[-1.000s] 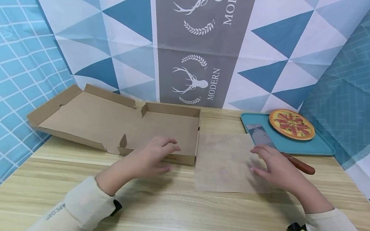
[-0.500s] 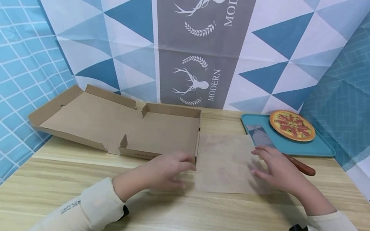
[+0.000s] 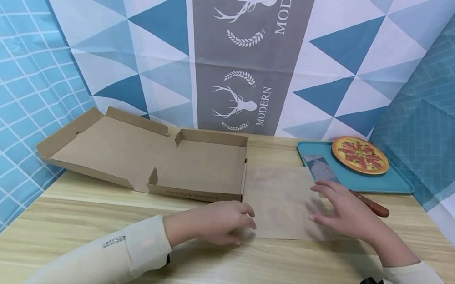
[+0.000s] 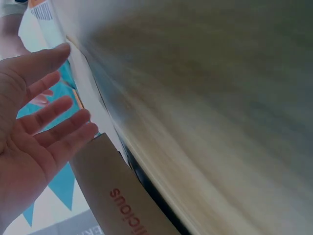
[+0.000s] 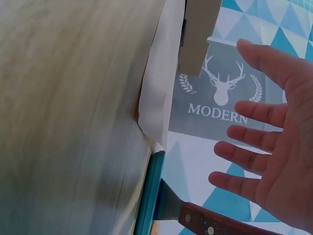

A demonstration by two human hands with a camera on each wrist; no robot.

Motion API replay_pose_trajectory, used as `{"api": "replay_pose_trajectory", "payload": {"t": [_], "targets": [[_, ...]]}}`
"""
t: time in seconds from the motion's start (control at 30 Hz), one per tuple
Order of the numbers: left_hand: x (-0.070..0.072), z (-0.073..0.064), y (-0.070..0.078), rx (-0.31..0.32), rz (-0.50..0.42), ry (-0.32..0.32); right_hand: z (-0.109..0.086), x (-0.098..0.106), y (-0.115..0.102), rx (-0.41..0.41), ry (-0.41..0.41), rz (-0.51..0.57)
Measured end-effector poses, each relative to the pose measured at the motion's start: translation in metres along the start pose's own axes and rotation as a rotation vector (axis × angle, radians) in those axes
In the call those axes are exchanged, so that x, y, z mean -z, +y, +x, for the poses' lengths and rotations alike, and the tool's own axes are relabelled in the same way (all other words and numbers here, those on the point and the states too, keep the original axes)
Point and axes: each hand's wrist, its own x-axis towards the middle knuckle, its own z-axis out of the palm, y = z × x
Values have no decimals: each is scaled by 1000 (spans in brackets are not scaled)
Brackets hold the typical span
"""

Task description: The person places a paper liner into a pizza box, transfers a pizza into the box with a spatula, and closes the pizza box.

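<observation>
A sheet of brown paper (image 3: 281, 202) lies flat on the table, right of an opened cardboard pizza box (image 3: 200, 164). My left hand (image 3: 223, 224) hovers at the paper's near left corner, fingers spread and holding nothing. On the other side, my right hand (image 3: 346, 213) hangs over the sheet's right edge, its fingers also apart and free. Behind it, a spatula with a wooden handle (image 3: 371, 205) rests its metal blade on the teal tray (image 3: 400, 186). In the right wrist view the spatula's handle (image 5: 220, 223) passes below my outstretched fingers (image 5: 244, 159).
A pizza (image 3: 360, 155) sits on the tray at the back right. The box's lid (image 3: 116, 145) is folded out to the left, toward the blue tiled side sheet (image 3: 10, 93). A patterned backdrop (image 3: 240, 52) stands behind the wooden table (image 3: 214, 278).
My left hand has moved right, from in front of the pizza box to the paper's near left corner. My right hand has stayed nearly in place over the paper's right edge.
</observation>
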Motion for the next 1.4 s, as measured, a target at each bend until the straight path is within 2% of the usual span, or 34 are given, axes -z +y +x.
{"api": "replay_pose_trajectory", "payload": {"t": [0.2, 0.47, 0.77, 1.0, 1.2, 1.4], "targets": [[-1, 17, 1, 9, 35, -89, -1, 1, 1, -1, -2, 7], [-2, 31, -2, -1, 72, -127, -3, 2, 2, 12, 2, -1], [-1, 39, -3, -21, 136, -112, -2, 2, 0, 12, 5, -6], [1, 43, -2, -14, 138, -86, -2, 3, -2, 28, 12, -6], [1, 45, -1, -17, 200, -84, -3, 3, -1, 28, 28, -12], [8, 52, -1, -13, 121, -83, -2, 9, -3, -12, 23, -8]]}}
